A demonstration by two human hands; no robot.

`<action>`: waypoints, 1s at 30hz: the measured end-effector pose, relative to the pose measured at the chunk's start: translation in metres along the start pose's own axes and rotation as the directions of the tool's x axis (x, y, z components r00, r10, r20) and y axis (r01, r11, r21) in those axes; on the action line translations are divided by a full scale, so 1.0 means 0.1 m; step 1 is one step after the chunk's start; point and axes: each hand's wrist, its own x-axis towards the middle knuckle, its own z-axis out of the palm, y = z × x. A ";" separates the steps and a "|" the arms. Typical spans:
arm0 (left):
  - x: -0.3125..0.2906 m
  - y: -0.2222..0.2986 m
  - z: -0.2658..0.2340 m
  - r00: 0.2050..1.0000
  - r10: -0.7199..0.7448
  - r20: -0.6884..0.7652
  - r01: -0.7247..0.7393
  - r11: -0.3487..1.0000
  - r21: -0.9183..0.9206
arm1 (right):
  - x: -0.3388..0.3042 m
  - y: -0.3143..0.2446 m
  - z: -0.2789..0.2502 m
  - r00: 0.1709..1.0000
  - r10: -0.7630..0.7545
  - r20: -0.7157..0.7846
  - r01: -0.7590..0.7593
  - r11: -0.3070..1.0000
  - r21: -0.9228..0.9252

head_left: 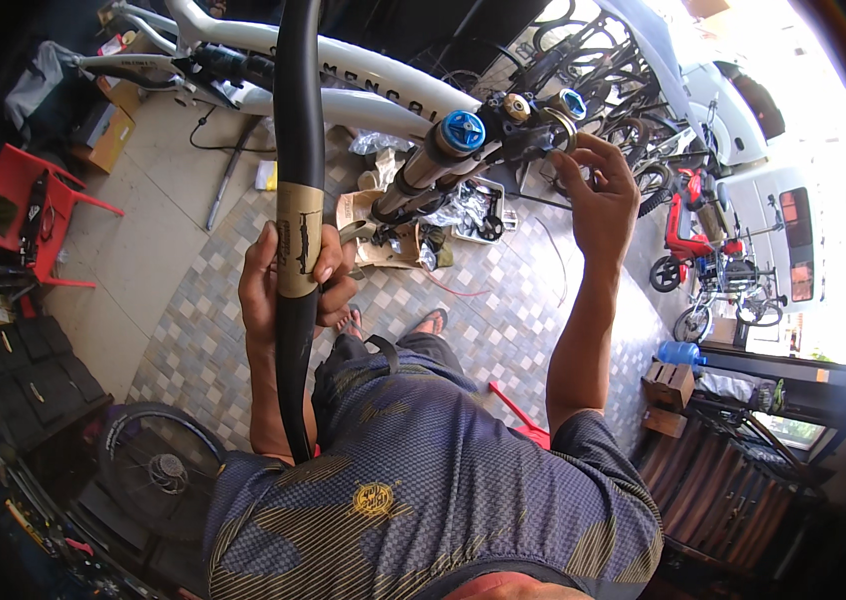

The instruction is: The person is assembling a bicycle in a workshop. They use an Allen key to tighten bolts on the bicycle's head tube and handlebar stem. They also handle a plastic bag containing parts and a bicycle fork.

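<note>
In my left hand (pixel 328 270) is a black bicycle handlebar (pixel 300 110), held upright in front of me. My fingers wrap around the brown cardboard sleeve (pixel 298 240) on its middle. Ahead stands a white bicycle frame (pixel 363 62) with a double-crown fork (pixel 423 175), whose leg tops carry blue caps (pixel 462 131). My right hand (pixel 598 185) is raised at the black stem area (pixel 533 140) on top of the fork. Its thumb and fingers are curled close together there. What they grip is too small to tell.
Under the fork lie an open cardboard box (pixel 383 250) and a white tray (pixel 488 215) of wrapped parts. A red chair (pixel 38 215) stands left, a wheel (pixel 163 470) lower left. Many bicycles (pixel 603 70) crowd the back right. A wooden crate (pixel 668 385) sits right.
</note>
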 end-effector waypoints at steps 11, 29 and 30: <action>-0.06 -0.03 0.08 0.999 0.010 -0.039 -0.009 0.999 0.033 | -0.10 -0.16 0.00 1.000 -0.001 -0.015 0.000 0.997 -0.077; 0.00 -0.06 0.13 0.999 -0.019 -0.027 0.020 0.999 0.036 | 0.03 0.08 -0.35 0.977 0.024 0.211 -0.161 0.733 0.661; 0.01 -0.07 0.13 0.999 -0.021 -0.026 0.022 0.999 0.038 | 0.02 0.09 -0.37 0.975 0.015 0.224 -0.176 0.670 0.721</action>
